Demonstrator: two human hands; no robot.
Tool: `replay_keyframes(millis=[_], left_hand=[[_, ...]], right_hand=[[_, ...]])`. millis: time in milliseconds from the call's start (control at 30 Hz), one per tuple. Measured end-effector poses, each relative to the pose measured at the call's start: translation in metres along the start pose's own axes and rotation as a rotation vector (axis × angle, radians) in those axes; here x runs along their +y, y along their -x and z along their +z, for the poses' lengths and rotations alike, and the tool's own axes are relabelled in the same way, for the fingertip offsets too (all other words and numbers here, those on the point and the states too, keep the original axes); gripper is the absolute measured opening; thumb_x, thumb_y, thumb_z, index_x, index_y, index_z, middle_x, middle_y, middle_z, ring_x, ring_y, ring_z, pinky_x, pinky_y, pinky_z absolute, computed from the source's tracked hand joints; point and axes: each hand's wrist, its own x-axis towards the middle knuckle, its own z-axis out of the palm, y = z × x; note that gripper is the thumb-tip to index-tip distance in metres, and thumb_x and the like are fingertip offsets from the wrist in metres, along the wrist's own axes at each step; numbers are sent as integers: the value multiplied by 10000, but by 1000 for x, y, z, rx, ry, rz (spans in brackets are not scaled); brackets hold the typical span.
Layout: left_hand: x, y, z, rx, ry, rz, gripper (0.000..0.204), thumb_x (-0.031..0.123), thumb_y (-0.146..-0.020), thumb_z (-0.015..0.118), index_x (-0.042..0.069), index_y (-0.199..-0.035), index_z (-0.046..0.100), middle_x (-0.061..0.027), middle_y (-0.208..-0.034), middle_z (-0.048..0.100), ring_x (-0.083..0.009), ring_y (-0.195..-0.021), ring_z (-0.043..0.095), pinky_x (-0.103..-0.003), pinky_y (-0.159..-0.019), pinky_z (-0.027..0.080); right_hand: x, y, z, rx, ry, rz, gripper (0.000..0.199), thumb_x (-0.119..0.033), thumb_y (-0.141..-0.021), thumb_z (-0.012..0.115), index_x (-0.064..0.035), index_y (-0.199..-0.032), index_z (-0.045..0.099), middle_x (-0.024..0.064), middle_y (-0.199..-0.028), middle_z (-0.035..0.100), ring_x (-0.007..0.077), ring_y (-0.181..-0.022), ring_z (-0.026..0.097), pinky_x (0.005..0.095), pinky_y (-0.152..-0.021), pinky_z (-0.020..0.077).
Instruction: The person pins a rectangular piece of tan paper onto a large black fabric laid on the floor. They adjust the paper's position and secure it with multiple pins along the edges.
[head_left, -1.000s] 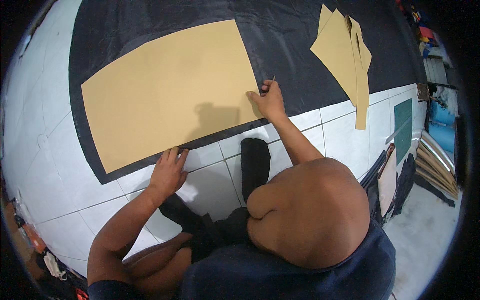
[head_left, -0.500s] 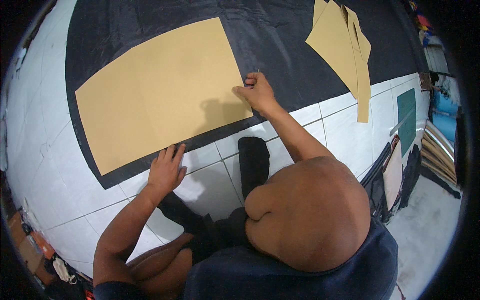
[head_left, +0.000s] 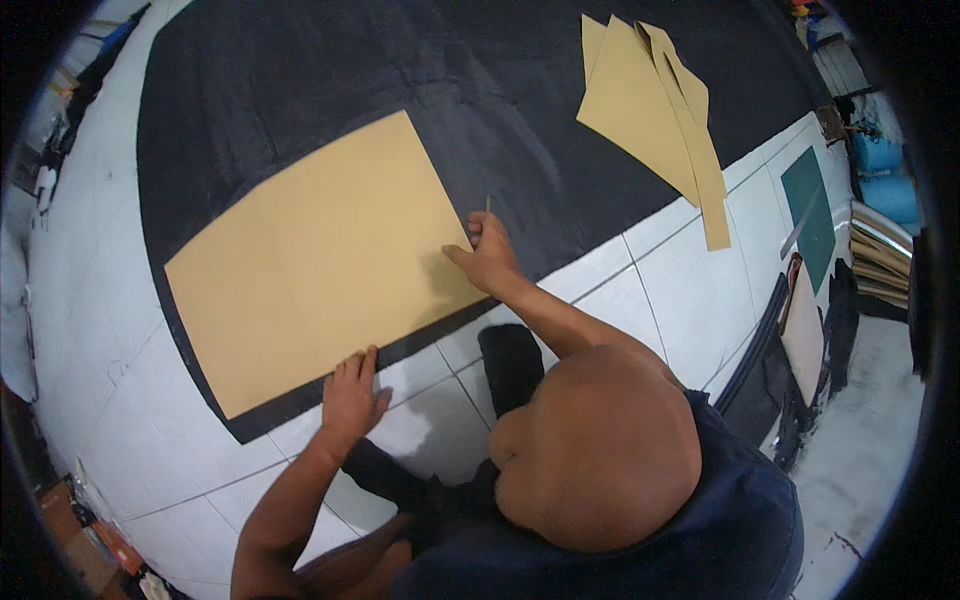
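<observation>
The view has shifted, so the large tan paper sheet (head_left: 310, 270) sits lower in the frame, as do the bare left hand (head_left: 351, 400) and bare right hand (head_left: 488, 262). The angular tan paper pieces (head_left: 645, 120) have slid leftward in the upper right, and the sheet's dark shadow (head_left: 452, 288) has shrunk toward the right hand.

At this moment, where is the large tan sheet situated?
In the head view, the large tan sheet lies left of centre on the black cloth, with the left hand by its near edge and the right hand at its right edge.
</observation>
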Motion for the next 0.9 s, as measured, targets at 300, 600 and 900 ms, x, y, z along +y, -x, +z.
replay_keyframes(millis=[300, 600, 900], left_hand=[[2, -5, -1, 68, 28, 60, 783, 366, -869, 733, 35, -1508, 423, -192, -1361, 530, -360, -1247, 523, -483, -1024, 461], [-24, -7, -3, 323, 111, 86, 560, 291, -862, 750, 50, -1339, 583, -179, -1165, 585, -371, -1078, 583, -476, -929, 481], [-65, 20, -49, -61, 17, 28, 479, 283, -916, 697, 63, -1329, 600, -166, -1270, 572, -347, -1209, 573, -467, -1060, 456]], right_hand=[[10, 1, 2, -78, -315, 4, 417, -144, -922, 725, 25, -1267, 564, 145, -1107, 690, 237, -1019, 674, 370, -912, 523], [31, -100, -50, 197, -138, -153, 341, -163, -933, 719, 12, -1219, 653, 124, -1075, 713, 210, -941, 667, 352, -871, 526], [2, -208, -104, 286, -21, -184, 408, -234, -937, 705, 17, -1253, 644, 165, -1123, 718, 264, -1014, 690, 380, -924, 526]])
